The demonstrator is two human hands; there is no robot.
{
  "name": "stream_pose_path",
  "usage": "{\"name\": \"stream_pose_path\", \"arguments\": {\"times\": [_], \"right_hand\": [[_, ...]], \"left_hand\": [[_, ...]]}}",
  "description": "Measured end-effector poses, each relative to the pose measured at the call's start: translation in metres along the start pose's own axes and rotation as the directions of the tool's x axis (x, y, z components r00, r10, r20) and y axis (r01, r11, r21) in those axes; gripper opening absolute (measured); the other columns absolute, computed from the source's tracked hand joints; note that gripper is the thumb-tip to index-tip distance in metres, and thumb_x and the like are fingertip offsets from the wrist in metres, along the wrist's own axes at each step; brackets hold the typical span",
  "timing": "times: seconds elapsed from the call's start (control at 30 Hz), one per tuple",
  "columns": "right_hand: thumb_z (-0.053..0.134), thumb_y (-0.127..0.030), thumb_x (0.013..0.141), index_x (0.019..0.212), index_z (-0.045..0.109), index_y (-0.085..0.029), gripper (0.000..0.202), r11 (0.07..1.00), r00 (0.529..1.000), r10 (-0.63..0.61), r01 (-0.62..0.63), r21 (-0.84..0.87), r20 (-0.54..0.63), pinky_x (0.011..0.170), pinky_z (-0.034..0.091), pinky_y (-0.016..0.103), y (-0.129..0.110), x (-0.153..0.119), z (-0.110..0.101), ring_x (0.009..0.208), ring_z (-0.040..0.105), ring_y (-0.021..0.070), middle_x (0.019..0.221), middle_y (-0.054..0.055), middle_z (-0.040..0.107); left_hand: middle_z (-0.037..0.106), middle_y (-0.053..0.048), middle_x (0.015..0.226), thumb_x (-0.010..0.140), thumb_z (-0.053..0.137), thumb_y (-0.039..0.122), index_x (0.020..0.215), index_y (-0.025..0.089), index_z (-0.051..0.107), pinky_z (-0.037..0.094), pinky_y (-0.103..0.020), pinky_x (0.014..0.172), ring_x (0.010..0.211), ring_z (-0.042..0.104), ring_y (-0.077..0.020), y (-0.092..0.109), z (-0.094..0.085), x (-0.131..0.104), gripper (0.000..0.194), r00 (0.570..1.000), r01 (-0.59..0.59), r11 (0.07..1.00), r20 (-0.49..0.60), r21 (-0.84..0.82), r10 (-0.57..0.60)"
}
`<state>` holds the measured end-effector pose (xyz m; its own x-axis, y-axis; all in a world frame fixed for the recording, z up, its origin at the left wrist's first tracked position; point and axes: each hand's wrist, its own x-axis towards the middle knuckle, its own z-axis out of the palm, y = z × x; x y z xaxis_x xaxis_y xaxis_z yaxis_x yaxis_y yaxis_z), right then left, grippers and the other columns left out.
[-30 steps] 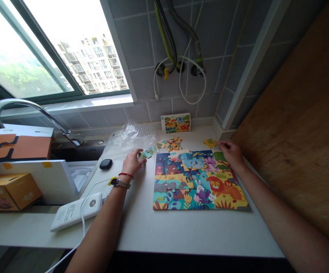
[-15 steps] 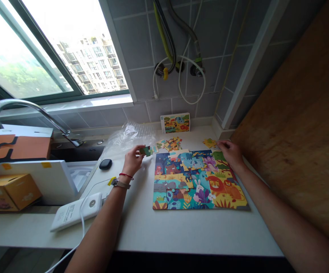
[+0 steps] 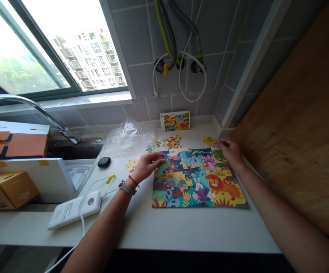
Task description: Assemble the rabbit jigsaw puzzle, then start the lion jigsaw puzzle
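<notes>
A jigsaw puzzle point(image 3: 181, 193) with cartoon animals lies on the white counter. Over its left edge is my left hand point(image 3: 147, 166), fingers closed around a green puzzle piece point(image 3: 162, 169) that is partly hidden beneath them. My right hand point(image 3: 230, 151) rests by the puzzle's top right corner with fingers pinched together. Its fingertips are beside some yellow puzzle pieces point(image 3: 209, 141); whether it grips anything cannot be made out. Loose pieces point(image 3: 172, 141) are heaped behind the puzzle, and a pale yellow piece point(image 3: 131, 164) lies left of my left hand.
The picture box point(image 3: 175, 121) leans against the tiled wall. Clear plastic wrap point(image 3: 128, 137), a black oval object point(image 3: 104, 162) and a white power bank point(image 3: 75, 210) with a cable are to the left. Boxes point(image 3: 13, 146) stand by the sink, and a wooden panel point(image 3: 292, 125) is at the right.
My left hand has moved right and toward me, from the loose pieces to above the puzzle's left edge, carrying the green piece. My right hand has stayed in place.
</notes>
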<state>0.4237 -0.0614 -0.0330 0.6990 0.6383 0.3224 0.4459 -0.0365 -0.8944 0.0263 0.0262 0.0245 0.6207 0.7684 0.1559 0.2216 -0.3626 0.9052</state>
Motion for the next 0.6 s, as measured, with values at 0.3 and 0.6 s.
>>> {"name": "stream_pose_path", "arguments": {"times": [0.3,0.6], "right_hand": [[0.066,-0.04,0.08,0.08,0.074,-0.023,0.019,0.987,0.998,-0.06,0.055,-0.148,-0.027,0.09,0.057,0.041,-0.022,-0.009,-0.001,0.092,0.073,0.0292,0.091,0.009,0.079],[0.062,-0.038,0.093,0.088,0.075,-0.026,0.018,0.902,0.892,-0.384,0.418,-0.11,0.238,0.089,0.055,0.041,-0.083,-0.06,0.016,0.095,0.07,0.0276,0.095,0.007,0.075]], "left_hand": [[0.079,-0.007,0.088,0.09,0.072,0.052,0.105,0.017,0.083,0.051,-0.025,0.061,0.068,0.064,-0.0156,0.008,0.02,-0.011,0.039,0.981,-0.006,1.0,0.195,0.0,0.006],[0.082,-0.007,0.101,0.099,0.062,0.042,0.107,0.019,0.082,0.057,-0.027,0.071,0.083,0.073,-0.0199,0.017,0.021,-0.012,0.032,0.97,-0.077,0.997,0.234,0.013,0.072]]}}
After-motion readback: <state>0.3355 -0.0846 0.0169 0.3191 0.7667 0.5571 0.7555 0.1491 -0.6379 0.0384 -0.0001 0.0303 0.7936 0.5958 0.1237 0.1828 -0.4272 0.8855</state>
